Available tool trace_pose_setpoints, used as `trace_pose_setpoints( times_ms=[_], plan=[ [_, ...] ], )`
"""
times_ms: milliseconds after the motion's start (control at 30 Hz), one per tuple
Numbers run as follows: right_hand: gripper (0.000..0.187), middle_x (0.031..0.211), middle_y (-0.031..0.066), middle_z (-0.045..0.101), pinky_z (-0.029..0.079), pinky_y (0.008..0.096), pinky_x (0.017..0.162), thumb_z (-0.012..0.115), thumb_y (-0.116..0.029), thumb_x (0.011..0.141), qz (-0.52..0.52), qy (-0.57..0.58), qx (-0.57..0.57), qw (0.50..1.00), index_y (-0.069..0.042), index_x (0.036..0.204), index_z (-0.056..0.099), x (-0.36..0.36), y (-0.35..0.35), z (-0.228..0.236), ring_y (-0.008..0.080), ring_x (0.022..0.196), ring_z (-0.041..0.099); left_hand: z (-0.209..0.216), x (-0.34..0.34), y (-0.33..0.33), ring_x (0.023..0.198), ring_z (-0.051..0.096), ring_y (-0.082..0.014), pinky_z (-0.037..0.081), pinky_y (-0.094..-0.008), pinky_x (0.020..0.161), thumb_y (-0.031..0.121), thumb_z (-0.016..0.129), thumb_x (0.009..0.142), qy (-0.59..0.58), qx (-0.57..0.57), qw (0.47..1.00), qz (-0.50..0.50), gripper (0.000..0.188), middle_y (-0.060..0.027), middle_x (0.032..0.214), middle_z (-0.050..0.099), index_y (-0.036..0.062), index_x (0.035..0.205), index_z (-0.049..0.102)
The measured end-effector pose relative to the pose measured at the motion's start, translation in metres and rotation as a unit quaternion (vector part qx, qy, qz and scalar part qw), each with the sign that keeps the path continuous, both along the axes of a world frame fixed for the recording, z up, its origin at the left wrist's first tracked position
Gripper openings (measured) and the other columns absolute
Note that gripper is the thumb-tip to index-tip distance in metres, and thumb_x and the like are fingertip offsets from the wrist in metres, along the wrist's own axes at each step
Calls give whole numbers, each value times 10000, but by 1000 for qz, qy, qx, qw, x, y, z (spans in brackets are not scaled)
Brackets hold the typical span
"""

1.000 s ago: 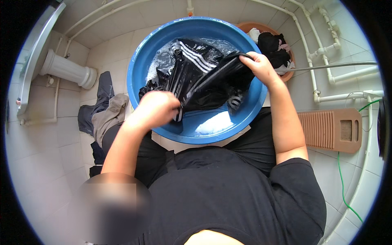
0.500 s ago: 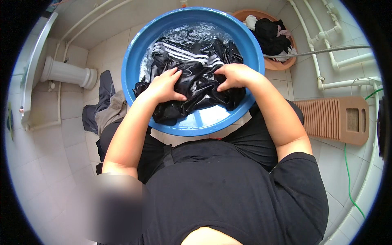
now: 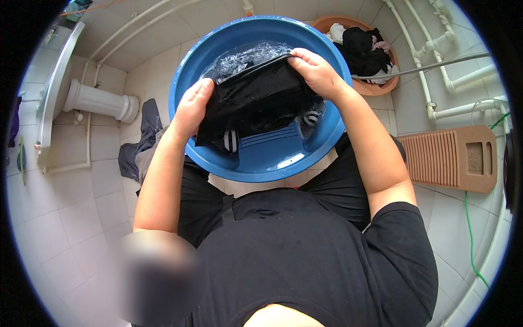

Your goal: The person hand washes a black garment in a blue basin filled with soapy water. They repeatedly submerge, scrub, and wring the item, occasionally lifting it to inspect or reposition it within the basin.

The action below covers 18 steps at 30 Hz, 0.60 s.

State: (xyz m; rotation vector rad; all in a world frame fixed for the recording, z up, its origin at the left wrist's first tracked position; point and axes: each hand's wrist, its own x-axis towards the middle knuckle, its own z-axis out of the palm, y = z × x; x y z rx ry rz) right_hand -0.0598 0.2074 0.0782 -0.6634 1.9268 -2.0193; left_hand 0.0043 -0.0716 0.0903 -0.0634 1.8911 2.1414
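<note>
Between my two hands a wet black garment (image 3: 256, 98) with white stripes is stretched, its top edge pulled nearly straight and slanting up to the right. My left hand (image 3: 192, 108) is closed on its left corner, and my right hand (image 3: 317, 72) grips the upper right corner. The cloth hangs down into a large round blue basin (image 3: 259, 176), over sudsy water (image 3: 248, 57). White-striped parts show below at both sides. At the basin's near side, moulded ridges (image 3: 269, 136) are exposed.
An orange-brown tub (image 3: 393, 87) of dark and white laundry stands at the far right, with a grey hose (image 3: 425, 70) across it. A brown washboard (image 3: 436, 158) lies right. White pipes (image 3: 422, 71), a pedestal (image 3: 101, 103) and grey clothes (image 3: 150, 120) are around.
My hands, spread over the bunched garment before, now hold its edge and have lifted it taut out of the water. The ridged part of the basin is uncovered.
</note>
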Motion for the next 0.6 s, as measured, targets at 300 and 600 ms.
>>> trace_pose_setpoints(
  times_ms=[300, 600],
  plan=[
    [576, 1035, 50, 517, 412, 285, 863, 720, -303, 665, 149, 40, 30, 988, -14, 1107, 491, -1, 3, 8, 145, 956, 504, 64, 35, 20, 751, 596, -259, 454, -332, 692, 104, 661, 737, 290, -345, 863, -230, 239, -145, 810, 602, -20, 928, 586],
    [318, 996, 35, 591, 423, 289, 858, 571, -58, 719, 45, -78, -46, 995, -27, 1035, 590, -6, -32, -40, 144, 925, 543, -46, -4, 45, 1005, 555, -322, 413, -476, 917, 417, 516, 834, -205, 424, 862, 185, 474, -160, 1105, 585, 45, 1124, 558]
  ],
)
